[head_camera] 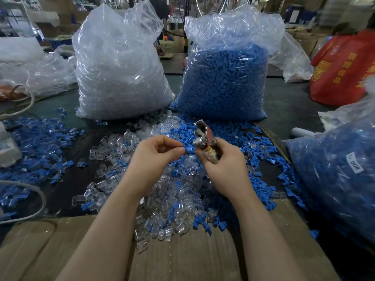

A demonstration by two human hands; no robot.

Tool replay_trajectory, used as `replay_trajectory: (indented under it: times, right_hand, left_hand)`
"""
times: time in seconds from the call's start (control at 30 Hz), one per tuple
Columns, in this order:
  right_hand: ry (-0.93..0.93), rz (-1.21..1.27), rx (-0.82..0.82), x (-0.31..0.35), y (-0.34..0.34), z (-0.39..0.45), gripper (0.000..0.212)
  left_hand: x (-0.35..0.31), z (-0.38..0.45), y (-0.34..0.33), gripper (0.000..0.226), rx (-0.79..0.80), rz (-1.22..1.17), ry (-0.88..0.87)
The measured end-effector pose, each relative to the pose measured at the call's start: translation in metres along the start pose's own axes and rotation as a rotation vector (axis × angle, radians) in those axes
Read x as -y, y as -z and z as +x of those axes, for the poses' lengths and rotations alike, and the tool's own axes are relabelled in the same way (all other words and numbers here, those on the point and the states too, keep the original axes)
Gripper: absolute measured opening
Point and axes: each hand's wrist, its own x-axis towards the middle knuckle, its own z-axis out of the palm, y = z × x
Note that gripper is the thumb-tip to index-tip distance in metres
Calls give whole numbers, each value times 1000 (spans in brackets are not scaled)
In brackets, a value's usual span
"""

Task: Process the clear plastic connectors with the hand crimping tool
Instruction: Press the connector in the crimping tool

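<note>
Head view: right hand (225,169) grips the shiny metal crimping tool (204,138); left hand (156,157) pinches a small blue plastic piece (188,149) over glassy clear connectors (170,199).

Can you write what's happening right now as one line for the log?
left hand: pinches blue piece | right hand: grips crimping tool | clear connectors: piled below

I count two hands, the left hand (160,154) at 9 o'clock of the one crimping tool (205,138) and the right hand (224,167) gripping that tool's handles. Two big upright bags stand at 12 o'clock, one bag of clear connectors (119,63) and one bag of blue parts (225,78), with a third, labelled bag of blue parts (334,169) at 3 o'clock. The loose clear connectors (172,201) and loose blue pieces (40,138) on my table are too many to count.
</note>
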Motion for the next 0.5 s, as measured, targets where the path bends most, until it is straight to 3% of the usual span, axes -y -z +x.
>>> replay_trajectory:
  times: [0.5]
  right_hand:
    - [-33,194,62,6,2,-1,12]
  left_hand:
    - [-7,-3,-4,15,55,-17,-153]
